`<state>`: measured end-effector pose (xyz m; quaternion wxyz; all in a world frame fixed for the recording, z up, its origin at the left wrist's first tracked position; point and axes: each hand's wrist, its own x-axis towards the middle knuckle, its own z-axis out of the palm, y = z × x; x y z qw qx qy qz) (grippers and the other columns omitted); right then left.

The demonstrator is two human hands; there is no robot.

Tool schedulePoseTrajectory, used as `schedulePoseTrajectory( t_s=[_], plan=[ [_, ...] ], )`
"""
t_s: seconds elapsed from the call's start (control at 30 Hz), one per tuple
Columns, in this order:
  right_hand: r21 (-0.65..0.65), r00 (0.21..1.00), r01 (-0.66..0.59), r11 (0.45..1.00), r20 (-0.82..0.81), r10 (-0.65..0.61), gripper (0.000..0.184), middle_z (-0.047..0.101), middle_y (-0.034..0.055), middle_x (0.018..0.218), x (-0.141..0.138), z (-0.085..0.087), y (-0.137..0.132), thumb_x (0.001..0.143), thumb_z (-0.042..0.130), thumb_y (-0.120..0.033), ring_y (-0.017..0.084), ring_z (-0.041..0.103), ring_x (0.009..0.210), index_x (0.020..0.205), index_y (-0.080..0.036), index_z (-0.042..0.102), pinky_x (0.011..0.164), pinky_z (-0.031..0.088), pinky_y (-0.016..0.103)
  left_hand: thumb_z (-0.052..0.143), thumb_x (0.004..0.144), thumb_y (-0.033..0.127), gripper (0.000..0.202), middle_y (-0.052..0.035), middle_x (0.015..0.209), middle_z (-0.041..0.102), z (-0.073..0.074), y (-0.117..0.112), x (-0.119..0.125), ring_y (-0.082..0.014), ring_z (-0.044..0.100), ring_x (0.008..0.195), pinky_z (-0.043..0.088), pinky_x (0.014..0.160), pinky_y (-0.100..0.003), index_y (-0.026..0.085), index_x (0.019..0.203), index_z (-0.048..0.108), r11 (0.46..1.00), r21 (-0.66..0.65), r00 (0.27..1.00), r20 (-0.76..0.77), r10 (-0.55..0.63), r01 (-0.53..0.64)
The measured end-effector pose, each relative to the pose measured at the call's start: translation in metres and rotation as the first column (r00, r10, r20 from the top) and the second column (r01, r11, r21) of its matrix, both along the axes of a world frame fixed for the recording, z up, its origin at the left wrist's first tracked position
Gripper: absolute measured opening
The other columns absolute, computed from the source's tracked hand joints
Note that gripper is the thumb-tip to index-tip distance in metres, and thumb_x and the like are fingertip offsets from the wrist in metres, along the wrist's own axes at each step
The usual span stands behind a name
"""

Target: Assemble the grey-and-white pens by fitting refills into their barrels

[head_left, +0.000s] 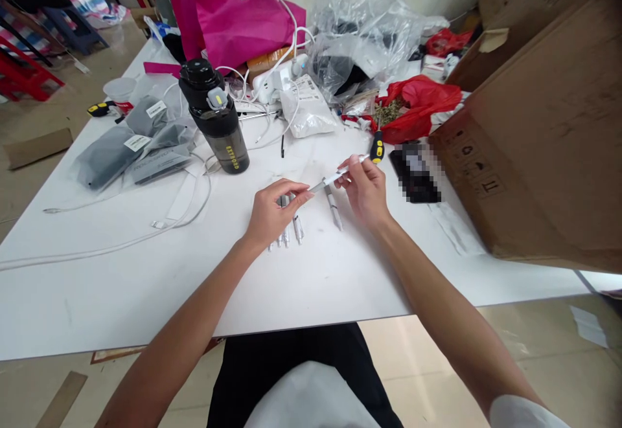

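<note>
A white pen (335, 176) with a grey end is held level above the table between both hands. My left hand (273, 212) pinches its grey end with thumb and fingertips. At the other end, my right hand (364, 193) has its fingers closed around the white barrel. Several pens (298, 230) lie side by side on the table beneath my left hand, partly covered by it. Another pen (334, 208) rests alone below the held one, close to my right hand.
A black water bottle (221, 130) stands left, near bagged grey packages (109, 156) and white cables (197, 213). A large cardboard box (544, 123) borders the right. A screwdriver (377, 146), dark pixelated object (415, 172), red plastic bag (432, 101) and magenta bag (233, 13) sit farther back.
</note>
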<state>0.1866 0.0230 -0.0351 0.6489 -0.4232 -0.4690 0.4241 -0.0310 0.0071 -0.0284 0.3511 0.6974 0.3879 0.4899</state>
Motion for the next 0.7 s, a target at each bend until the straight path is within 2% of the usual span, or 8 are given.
schedulePoseTrajectory(
  t_s=[0.1,0.17,0.23,0.3,0.4,0.53,0.7],
  plan=[
    [-0.053,0.996,-0.015,0.998,-0.084,0.011,0.063,0.065,0.0009,0.086,0.007,0.006,0.005,0.085,0.076,-0.085,0.019,0.069,0.081,0.081,-0.026,0.053,0.069,0.059,0.032,0.077,0.1,0.037,0.014,-0.0037,0.101,0.083,0.001,0.003,-0.003,-0.0189,0.074,0.094,0.059,0.092,-0.035,0.024,0.101,0.08,0.998,-0.003,0.997,-0.024,0.068,-0.068],
    [-0.088,0.995,-0.04,0.995,-0.095,0.032,0.065,0.064,-0.0004,0.083,0.015,0.009,0.008,0.086,0.072,-0.087,0.018,0.067,0.076,0.083,-0.027,0.047,0.066,0.059,0.032,0.074,0.102,0.038,0.016,-0.0032,0.099,0.082,0.001,0.009,-0.007,-0.0192,0.074,0.094,0.058,0.091,-0.035,0.023,0.098,0.079,0.991,0.008,0.99,-0.035,0.135,-0.135],
    [-0.097,0.992,-0.051,0.994,-0.124,0.039,0.065,0.054,-0.004,0.072,0.024,0.011,0.009,0.086,0.072,-0.088,0.016,0.057,0.062,0.084,-0.028,0.046,0.056,0.054,0.03,0.071,0.104,0.038,0.018,-0.0031,0.097,0.082,-0.001,0.015,-0.012,-0.0194,0.074,0.093,0.057,0.09,-0.035,0.023,0.097,0.077,0.982,0.03,0.981,-0.042,0.189,-0.187],
    [-0.101,0.984,-0.062,0.993,-0.17,0.045,0.066,0.039,-0.0067,0.062,0.032,0.012,0.009,0.085,0.071,-0.089,0.014,0.04,0.051,0.083,-0.029,0.046,0.047,0.044,0.029,0.068,0.105,0.04,0.02,-0.0035,0.098,0.082,-0.003,0.021,-0.017,-0.0192,0.074,0.092,0.056,0.088,-0.035,0.023,0.098,0.076,0.973,0.059,0.973,-0.058,0.225,-0.222],
    [-0.123,0.972,-0.088,0.988,-0.229,0.058,0.07,0.024,-0.0079,0.057,0.043,0.012,0.008,0.085,0.063,-0.095,0.014,0.022,0.047,0.075,-0.029,0.043,0.041,0.031,0.031,0.067,0.105,0.039,0.02,-0.0038,0.1,0.081,-0.007,0.026,-0.022,-0.019,0.073,0.092,0.054,0.086,-0.034,0.023,0.099,0.075,0.965,0.112,0.96,-0.124,0.251,-0.238],
    [-0.106,0.95,-0.097,0.99,-0.306,0.06,0.074,0.017,-0.0081,0.054,0.054,0.007,0.009,0.086,0.06,-0.094,0.013,0.012,0.048,0.065,-0.028,0.033,0.041,0.025,0.031,0.067,0.104,0.035,0.016,-0.0048,0.099,0.079,-0.01,0.028,-0.024,-0.0199,0.071,0.091,0.053,0.085,-0.035,0.022,0.099,0.074,0.965,0.148,0.946,-0.215,0.243,-0.215],
    [-0.081,0.939,-0.069,0.994,-0.343,0.037,0.075,0.014,-0.0077,0.051,0.063,0.001,0.01,0.089,0.061,-0.086,0.013,0.01,0.048,0.062,-0.027,0.024,0.041,0.022,0.031,0.068,0.101,0.031,0.01,-0.0063,0.101,0.077,-0.014,0.03,-0.025,-0.0226,0.069,0.092,0.052,0.088,-0.039,0.022,0.104,0.073,0.966,0.142,0.905,-0.341,0.254,-0.217]
  ],
)
